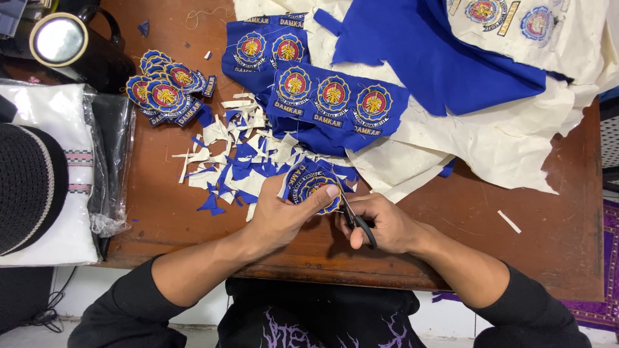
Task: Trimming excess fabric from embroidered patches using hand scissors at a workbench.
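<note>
My left hand (278,216) pinches the round embroidered patch (314,188) at the table's near edge, my right hand (380,225) closed round black scissors (353,219); I judge a slip could nick the patch border or my left thumb

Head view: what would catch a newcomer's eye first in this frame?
First the two hands at the table's near edge: the left hand pinches a round blue embroidered patch while the right hand works black-handled scissors at its rim. Just beyond them lies a litter of blue and cream fabric scraps, with a stack of trimmed patches at the far left and uncut blue patch strips on cream backing cloth behind.
</note>
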